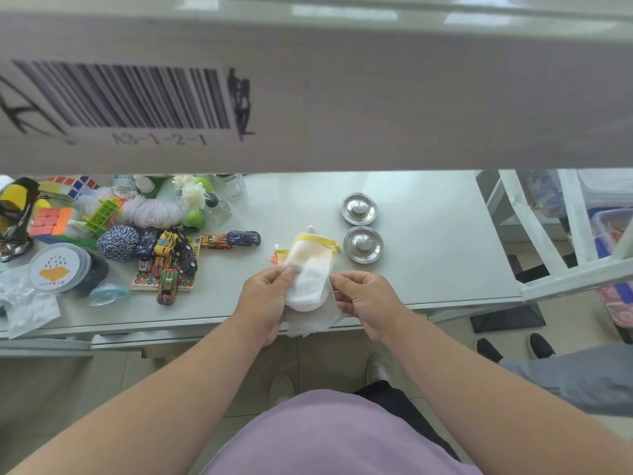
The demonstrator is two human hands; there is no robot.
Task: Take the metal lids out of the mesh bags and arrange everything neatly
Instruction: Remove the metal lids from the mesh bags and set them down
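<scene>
Lids (358,209) sit paired on my grey table (445,241) at one o'clock; left hand (265,301) pinches the mesh bag (310,269), right hand (364,301) pinching its edge; toys (164,258) clutter nine o'clock.

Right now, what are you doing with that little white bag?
A person stands at a table and holds a white mesh bag with a yellow drawstring top in both hands. The left hand grips its left edge, and the right hand pinches its right edge. Two metal lids already sit out on the table, one behind the other, just right of the bag. Toy cars and yarn lie in a heap to the left.
</scene>
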